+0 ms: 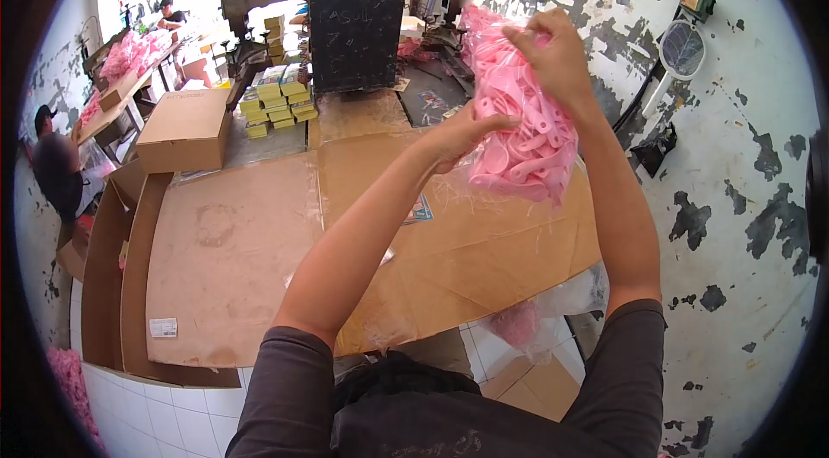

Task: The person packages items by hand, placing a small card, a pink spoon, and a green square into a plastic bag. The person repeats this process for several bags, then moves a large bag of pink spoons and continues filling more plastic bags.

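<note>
A clear plastic bag of pink plastic pieces (518, 143) is held up above the right part of the cardboard-covered table (484, 259). My left hand (458, 137) grips the bag's left side, with the thumb laid across its front. At the top of the bag, my right hand (548, 56) has its fingers closed on the plastic. Many small pink parts with holes in their ends show through the film. A small printed card (420, 209) lies on the cardboard below my left hand.
A closed carton (184, 132) and stacks of small yellow boxes (278, 100) stand at the back left. Behind the table is a black machine panel (356, 39). One person (59, 169) is at far left, another (171, 13) farther back. A peeling wall (734, 225) borders the right.
</note>
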The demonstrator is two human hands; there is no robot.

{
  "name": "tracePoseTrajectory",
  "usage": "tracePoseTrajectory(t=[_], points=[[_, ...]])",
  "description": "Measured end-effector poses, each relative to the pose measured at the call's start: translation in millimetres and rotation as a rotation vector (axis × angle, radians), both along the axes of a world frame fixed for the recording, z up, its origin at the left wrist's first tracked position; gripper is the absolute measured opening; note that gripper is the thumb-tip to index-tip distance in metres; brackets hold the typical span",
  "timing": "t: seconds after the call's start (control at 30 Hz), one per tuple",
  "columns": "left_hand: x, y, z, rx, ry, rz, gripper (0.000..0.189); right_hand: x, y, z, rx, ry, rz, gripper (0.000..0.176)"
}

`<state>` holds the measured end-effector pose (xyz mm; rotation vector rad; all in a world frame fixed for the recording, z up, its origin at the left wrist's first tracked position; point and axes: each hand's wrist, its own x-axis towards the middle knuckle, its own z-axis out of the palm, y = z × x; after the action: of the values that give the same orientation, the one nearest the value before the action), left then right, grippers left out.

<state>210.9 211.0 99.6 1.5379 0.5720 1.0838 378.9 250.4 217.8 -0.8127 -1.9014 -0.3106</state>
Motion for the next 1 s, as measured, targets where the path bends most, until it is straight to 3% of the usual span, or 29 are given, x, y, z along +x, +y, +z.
tracePoseTrajectory(t=[0.03,0.07,0.2,0.27,0.33,0.4,0.5,0.53,0.63,0.67,0.77,0.8,0.9,1.0], points=[[1,4,-6,-0.076,-0.093,-0.052,0.081,-6,-2,0,0.027,-0.031,0.019,0.042],[1,7,-14,-0.153,-0.186,-0.104,0.076,-7,-9,2,-0.101,-0.009,0.134,0.045],[-5,6,-18,-0.375,-0.424,-0.226,0.065,-5,-78,-12,0.282,-0.074,0.096,0.039],[-9,0,-18,-0.391,-0.529,-0.224,0.06,-3,-128,-43,0.147,0.018,0.188,0.033],[-11,5,-22,-0.355,-0.672,-0.268,0.054,4,-146,-92,0.255,-0.16,0.315,0.029],[-15,4,-24,-0.397,-0.759,-0.251,0.054,-8,-158,-139,0.074,-0.109,0.144,0.031],[-18,5,-30,-0.453,-0.869,-0.3,0.05,-30,-147,-158,-0.218,0.159,0.068,0.027],[-19,3,-31,-0.469,-0.903,-0.328,0.048,-33,-139,-165,-0.205,0.171,0.086,0.026],[-19,-5,-29,-0.375,-0.835,-0.128,0.048,-46,-116,-171,-0.164,0.207,0.154,0.022],[-35,21,-50,-0.437,-0.97,-0.835,0.049,-52,-114,-171,-0.162,0.222,0.181,0.02],[-30,10,-41,-0.469,-1.019,-0.341,0.051,-55,-104,-171,-0.108,0.194,0.25,0.016],[-32,6,-40,-0.434,-0.992,-0.328,0.051,-53,-101,-172,-0.082,0.175,0.27,0.015],[-44,-5,-29,-0.343,-0.903,-0.266,0.052,-38,-93,-166,-0.382,0.224,0.387,0.011],[-63,-9,-19,-0.317,-0.847,-0.191,0.052,0,-54,-178,-0.702,0.197,0.391,0.019]])
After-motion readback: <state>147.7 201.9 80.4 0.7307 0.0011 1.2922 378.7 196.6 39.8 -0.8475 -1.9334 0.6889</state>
